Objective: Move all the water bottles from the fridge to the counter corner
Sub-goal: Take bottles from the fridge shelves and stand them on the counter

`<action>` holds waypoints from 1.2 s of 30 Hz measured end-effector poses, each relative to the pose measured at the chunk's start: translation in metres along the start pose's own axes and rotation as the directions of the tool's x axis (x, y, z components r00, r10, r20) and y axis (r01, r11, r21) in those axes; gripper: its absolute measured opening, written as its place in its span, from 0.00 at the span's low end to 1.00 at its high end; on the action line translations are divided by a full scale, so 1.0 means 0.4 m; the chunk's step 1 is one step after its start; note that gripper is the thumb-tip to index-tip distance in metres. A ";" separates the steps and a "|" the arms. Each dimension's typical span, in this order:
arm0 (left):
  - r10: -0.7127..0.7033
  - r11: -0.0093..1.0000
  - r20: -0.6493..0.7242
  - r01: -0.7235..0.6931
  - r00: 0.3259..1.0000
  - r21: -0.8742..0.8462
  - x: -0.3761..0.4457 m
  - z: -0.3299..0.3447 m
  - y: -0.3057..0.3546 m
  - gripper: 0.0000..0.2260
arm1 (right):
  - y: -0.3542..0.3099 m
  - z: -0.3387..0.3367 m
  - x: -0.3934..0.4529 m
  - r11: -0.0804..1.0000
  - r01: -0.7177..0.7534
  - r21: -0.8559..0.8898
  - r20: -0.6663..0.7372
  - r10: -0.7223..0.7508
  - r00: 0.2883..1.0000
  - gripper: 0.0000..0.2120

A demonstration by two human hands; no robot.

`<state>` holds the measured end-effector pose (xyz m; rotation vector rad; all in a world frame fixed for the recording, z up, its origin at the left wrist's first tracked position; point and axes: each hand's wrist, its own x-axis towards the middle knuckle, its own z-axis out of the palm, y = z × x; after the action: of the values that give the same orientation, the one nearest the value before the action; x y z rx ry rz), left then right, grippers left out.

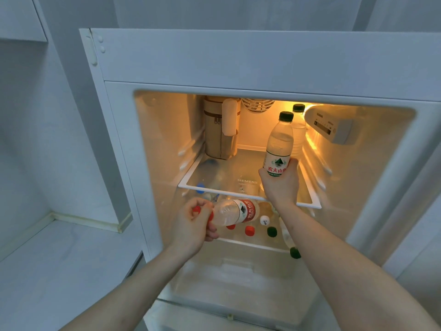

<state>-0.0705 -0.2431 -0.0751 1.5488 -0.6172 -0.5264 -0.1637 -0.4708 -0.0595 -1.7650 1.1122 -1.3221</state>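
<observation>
The open fridge [238,68] glows orange inside. My right hand [280,185] grips the base of an upright green-capped water bottle [279,142] above the glass shelf [222,173]. A second green-capped bottle [298,130] stands behind it. My left hand [195,225] holds a red-capped bottle [236,211] by its cap end, lying sideways just below the shelf's front edge. Under the shelf, several more bottles show as caps: red [249,231], green [272,231], white [264,220], blue [201,187], and another green one [295,252].
A tan zipped bag [218,130] stands at the shelf's back left. The fridge control box [331,126] juts from the right wall. A white counter [55,266] runs to the left of the fridge, meeting the wall in a corner [51,215].
</observation>
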 end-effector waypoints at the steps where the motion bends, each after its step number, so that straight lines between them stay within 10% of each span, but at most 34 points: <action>1: 0.008 1.000 0.000 -0.008 1.000 0.022 -0.005 -0.018 0.018 0.08 | -0.002 -0.004 0.001 1.000 -0.006 0.018 0.003 0.006 1.000 0.27; 8: 0.004 0.964 0.054 -0.018 0.999 0.266 -0.089 -0.164 0.146 0.09 | -0.076 0.026 -0.121 0.935 -0.113 0.335 -0.042 0.135 0.990 0.22; 17: 0.049 0.702 0.187 -0.167 0.981 0.692 -0.292 -0.398 0.150 0.04 | -0.246 0.046 -0.488 0.872 -0.077 0.484 0.336 -0.104 0.936 0.20; 24: 0.026 0.686 0.038 -0.046 0.999 0.726 -0.507 -0.611 0.088 0.04 | -0.316 0.053 -0.755 0.903 -0.154 0.401 0.737 -0.218 0.640 0.20; 36: 0.062 0.648 -0.438 0.298 0.897 0.701 -0.936 -0.890 0.051 0.04 | -0.473 0.182 -1.131 0.935 -0.085 0.344 0.934 -0.332 0.133 0.21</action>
<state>-0.1162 0.2707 -0.0425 2.4432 -0.3919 0.0345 -0.1060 0.0201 -0.0955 -1.8879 -0.0927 -0.0615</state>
